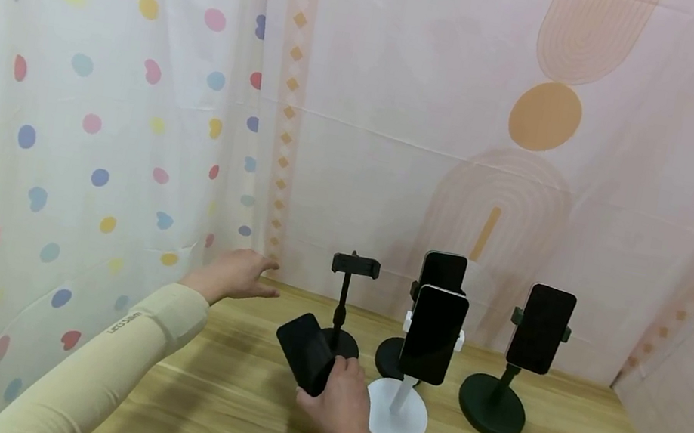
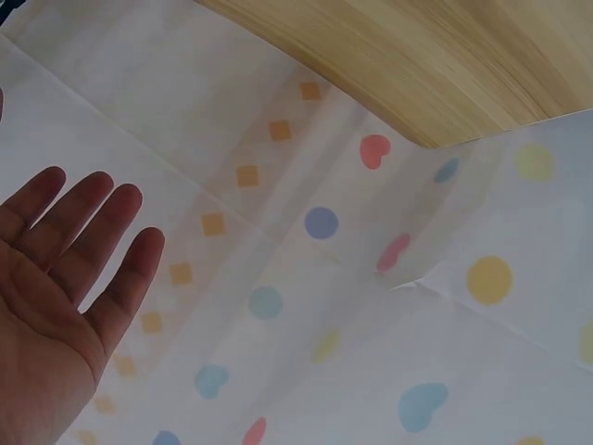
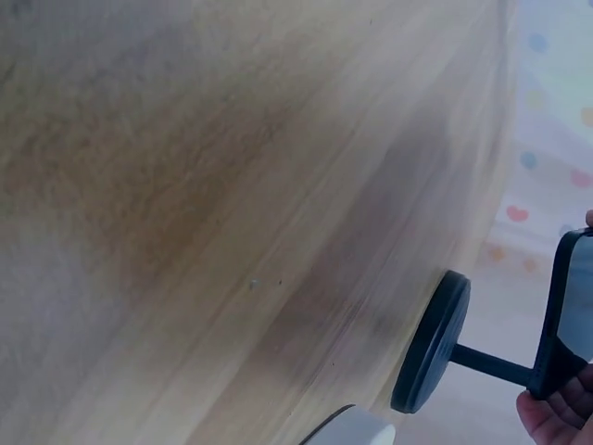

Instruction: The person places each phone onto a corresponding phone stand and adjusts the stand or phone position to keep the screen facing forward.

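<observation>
My right hand grips a black smartphone by its lower end, tilted above the table. Behind that phone stands a black phone stand with a bare clamp. In the right wrist view the fingers hold the phone at its edge, and a dark round base with a stem shows beside it. To the left of the bare stand, my left hand hovers with nothing in it. Its fingers are spread and nearly straight in the left wrist view, palm showing.
Right of the right hand, a white stand holds a phone upright. Behind it a black stand holds another, and a dark green stand at the right holds a third. Patterned curtains border the wooden table.
</observation>
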A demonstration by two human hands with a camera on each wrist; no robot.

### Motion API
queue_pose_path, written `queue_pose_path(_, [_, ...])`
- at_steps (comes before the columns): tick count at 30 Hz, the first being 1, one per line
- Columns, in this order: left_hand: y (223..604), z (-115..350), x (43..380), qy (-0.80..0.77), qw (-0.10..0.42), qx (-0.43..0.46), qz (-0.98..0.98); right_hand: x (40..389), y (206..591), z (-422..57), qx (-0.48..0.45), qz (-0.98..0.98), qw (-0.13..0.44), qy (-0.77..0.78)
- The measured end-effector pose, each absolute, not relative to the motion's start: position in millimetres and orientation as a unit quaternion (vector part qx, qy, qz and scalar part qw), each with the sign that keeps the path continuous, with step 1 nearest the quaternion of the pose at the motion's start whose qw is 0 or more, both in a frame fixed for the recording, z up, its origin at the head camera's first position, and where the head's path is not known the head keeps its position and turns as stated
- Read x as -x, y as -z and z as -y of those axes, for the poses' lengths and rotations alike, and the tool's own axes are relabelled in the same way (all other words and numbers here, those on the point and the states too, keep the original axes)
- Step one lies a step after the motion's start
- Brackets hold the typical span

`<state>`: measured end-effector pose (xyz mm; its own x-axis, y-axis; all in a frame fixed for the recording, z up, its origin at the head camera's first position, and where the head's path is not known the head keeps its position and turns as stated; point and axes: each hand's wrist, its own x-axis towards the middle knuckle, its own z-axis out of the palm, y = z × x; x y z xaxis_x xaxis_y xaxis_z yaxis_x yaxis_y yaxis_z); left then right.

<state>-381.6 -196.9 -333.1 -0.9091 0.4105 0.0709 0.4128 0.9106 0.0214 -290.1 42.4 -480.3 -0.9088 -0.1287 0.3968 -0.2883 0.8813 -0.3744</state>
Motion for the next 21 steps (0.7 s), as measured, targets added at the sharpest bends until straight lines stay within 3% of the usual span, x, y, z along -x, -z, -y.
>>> queue_pose_path(11, [334.4,195.2,383.1,0.011,0.051,0.221,0.974,283.1,476.3,-46.1,-0.098,0.935,0.23,-0.253])
queue_pose_path(21, [333.8,190.9,381.8,0.02,0.066,0.225,0.972,280.0,473.4,-48.9,-0.12,0.89,0.338,-0.282])
